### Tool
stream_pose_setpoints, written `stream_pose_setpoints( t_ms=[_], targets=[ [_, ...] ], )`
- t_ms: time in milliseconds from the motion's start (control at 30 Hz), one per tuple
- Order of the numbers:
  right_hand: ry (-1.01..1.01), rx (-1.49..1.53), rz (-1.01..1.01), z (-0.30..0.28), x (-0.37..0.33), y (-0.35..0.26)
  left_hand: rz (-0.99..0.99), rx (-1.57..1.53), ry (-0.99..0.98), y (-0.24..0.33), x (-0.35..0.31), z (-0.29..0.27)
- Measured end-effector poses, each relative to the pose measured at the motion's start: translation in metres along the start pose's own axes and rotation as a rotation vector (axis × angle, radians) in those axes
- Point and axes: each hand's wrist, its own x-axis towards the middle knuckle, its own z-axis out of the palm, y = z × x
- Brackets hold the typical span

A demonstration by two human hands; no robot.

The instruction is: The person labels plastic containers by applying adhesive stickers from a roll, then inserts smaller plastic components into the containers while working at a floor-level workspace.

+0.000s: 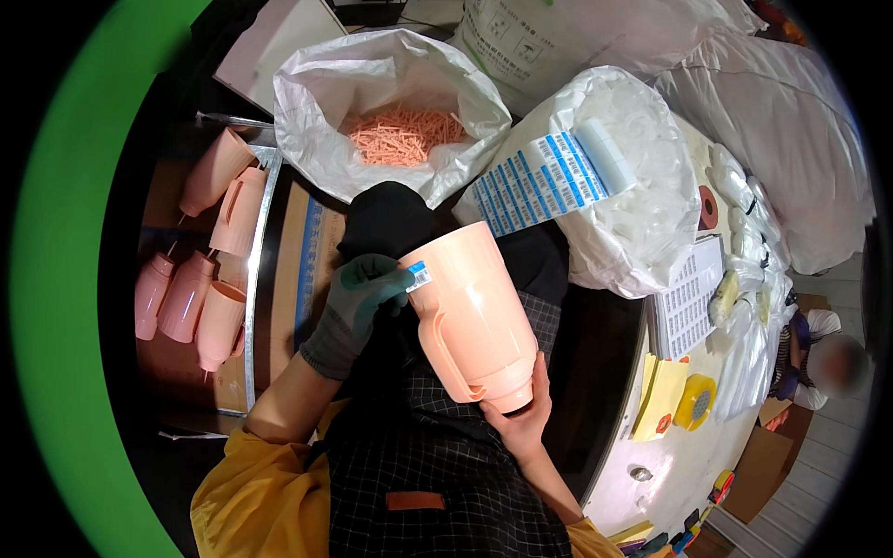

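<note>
Over my lap is a glossy pink thermos flask casing [474, 312] with a side handle, tilted so its wide end points away and its narrow neck lies near me. My right hand [524, 418], bare, is wrapped round the neck end. On my left hand [358, 307] is a grey-green glove; its thumb and finger pinch a small blue and white sticker [419, 275] against the casing's wall near the wide end, above the handle. I cannot tell whether the sticker is fully stuck down. A strip of similar stickers [544, 181] hangs from a roll on a white sack.
At left, several pink casings [231, 212] lie in a metal-edged crate [263, 270]. An open white sack [307, 121] holds pink sticks; another sack [609, 242] holds clear plastic pieces. The right-hand table [605, 507] carries yellow tape [695, 402] and label sheets [690, 293]. A person [809, 358] sits far right.
</note>
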Motion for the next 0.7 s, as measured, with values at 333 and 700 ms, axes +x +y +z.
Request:
stream_pose_setpoints(
  t_ms=[333,700],
  targets=[
    [0.000,0.278,-0.064,-0.060,0.052,-0.060,0.999,1.002,-0.170,-0.027,-0.026,-0.003],
    [0.278,-0.141,-0.201,0.014,0.141,-0.032,0.986,1.238,-0.452,-0.018,-0.044,0.051]
  ],
)
